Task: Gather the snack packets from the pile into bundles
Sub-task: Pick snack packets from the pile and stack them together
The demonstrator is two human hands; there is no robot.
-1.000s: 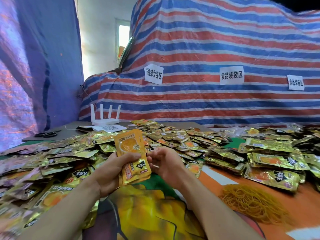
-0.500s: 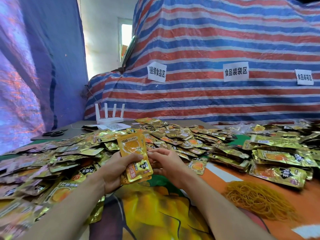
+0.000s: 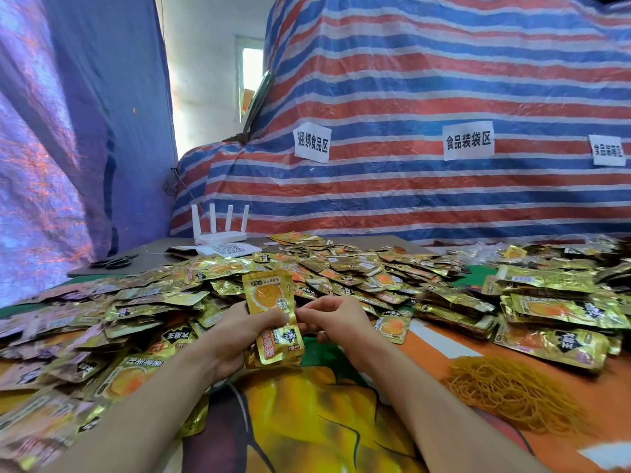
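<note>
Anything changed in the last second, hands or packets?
Barely anything. The left hand still grips the upright stack of gold foil snack packets, and the right hand stays curled at its right edge. The loose gold packet pile and the tan rubber-band heap are unmoved.

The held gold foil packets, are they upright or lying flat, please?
Upright, slightly tilted: the left hand grips the gold foil packets standing on end.

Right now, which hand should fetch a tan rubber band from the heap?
Right. The heap of tan rubber bands lies nearer the right hand; the left hand grips the stack of gold foil snack packets.
</note>
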